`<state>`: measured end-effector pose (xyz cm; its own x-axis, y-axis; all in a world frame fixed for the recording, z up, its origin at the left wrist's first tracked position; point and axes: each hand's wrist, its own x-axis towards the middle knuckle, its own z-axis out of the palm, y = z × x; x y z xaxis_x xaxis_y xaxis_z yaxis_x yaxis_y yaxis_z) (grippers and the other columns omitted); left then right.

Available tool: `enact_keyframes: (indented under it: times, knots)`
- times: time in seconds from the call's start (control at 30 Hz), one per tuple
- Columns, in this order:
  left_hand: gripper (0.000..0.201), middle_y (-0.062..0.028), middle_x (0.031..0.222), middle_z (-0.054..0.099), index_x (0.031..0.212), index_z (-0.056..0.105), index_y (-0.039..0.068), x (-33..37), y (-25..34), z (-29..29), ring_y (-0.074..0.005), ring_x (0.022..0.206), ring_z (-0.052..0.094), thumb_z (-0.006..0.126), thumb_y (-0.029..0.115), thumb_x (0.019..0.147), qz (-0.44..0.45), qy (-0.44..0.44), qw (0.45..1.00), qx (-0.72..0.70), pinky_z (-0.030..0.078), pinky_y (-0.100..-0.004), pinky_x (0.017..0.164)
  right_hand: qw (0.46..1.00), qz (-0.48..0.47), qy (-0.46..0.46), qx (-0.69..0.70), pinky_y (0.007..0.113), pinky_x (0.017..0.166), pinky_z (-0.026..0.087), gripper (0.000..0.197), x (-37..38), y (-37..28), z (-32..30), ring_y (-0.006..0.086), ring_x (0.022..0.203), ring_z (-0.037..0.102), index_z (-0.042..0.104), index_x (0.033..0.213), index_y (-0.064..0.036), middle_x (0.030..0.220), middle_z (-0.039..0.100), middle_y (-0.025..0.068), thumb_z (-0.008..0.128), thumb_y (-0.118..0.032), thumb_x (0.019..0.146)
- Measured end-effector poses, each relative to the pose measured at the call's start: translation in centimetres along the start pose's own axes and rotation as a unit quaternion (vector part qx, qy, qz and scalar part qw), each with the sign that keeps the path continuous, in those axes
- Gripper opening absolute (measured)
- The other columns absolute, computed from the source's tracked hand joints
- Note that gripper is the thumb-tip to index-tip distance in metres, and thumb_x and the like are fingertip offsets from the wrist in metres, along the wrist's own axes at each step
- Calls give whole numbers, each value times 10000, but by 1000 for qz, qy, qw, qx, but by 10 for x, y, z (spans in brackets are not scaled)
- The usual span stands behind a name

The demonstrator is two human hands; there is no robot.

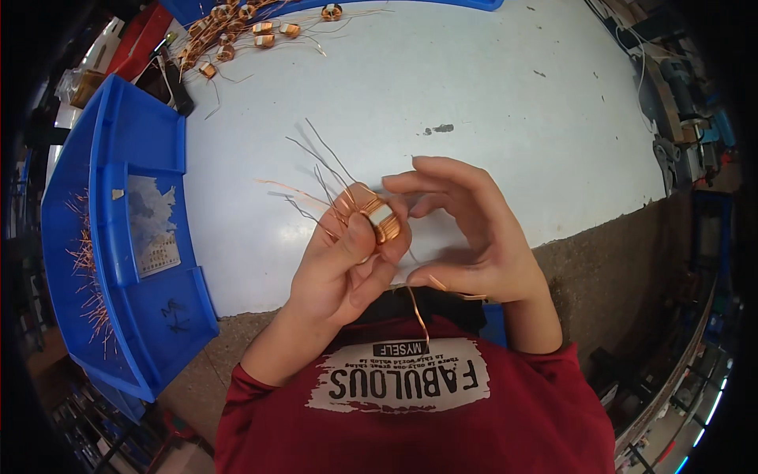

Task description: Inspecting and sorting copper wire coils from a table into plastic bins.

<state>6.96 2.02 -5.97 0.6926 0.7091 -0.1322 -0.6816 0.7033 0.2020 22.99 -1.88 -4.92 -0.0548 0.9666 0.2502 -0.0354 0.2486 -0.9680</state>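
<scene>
My left hand [339, 265] pinches a copper-wound coil [382, 224] between thumb and fingers above the front of the white table. A pale patch shows on the coil's face. Several thin wire leads [320, 170], some dark and some copper, fan out from it toward the upper left. Just right of the coil, my right hand [482, 237] is curved in a C shape, thumb and fingers apart. A copper-coloured wire [458, 293] lies along its thumb. Another stretch of copper wire [417, 312] hangs below the hands in front of the shirt; whether the two join is hidden.
Several similar coils [263, 29] with long leads lie piled at the far left of the white table [505, 103]. A blue bin [150, 308] at the left carries many copper wire scraps [93, 276]. Tools [667, 158] and cables line the right edge.
</scene>
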Motion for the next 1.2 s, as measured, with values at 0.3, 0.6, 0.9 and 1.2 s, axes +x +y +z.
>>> enact_keyframes:
  times: [0.3, 0.6, 0.9, 1.2]
  knots:
    - [230, -179, 918, 596, 995, 505, 14, 1, -1, -8, -179, 597, 589, 618, 70, 804, -51, -42, 996, 61, 433, -161, 357, 994, -24, -58, 86, 289, 783, 445, 902, 7, 7, 0, 216, 870, 570, 382, 1234, 6, 1066, 583, 205, 815, 0, 443]
    - [208, -161, 870, 604, 958, 537, 7, 5, -8, -6, -211, 576, 603, 621, -2, 768, -81, -28, 992, 97, 533, -243, 471, 967, -104, 29, 229, 241, 708, 426, 858, 3, 16, 0, 174, 748, 550, 361, 1221, 20, 900, 618, 147, 794, 39, 481]
    - [235, -159, 872, 593, 980, 527, -10, 5, -15, 8, -229, 647, 616, 624, -10, 766, -30, 60, 984, 165, 561, -303, 590, 991, -104, 28, 83, 232, 690, 408, 788, -3, 8, -16, 157, 755, 541, 385, 1194, 11, 885, 617, 132, 776, 42, 510]
    - [284, -158, 863, 592, 1018, 513, -25, 1, -8, -2, -250, 738, 636, 643, 40, 774, -115, -1, 979, 171, 552, -328, 609, 1000, -8, -6, 4, 269, 778, 431, 868, -19, 9, -12, 166, 816, 577, 392, 1246, -36, 954, 629, 122, 798, 7, 480]
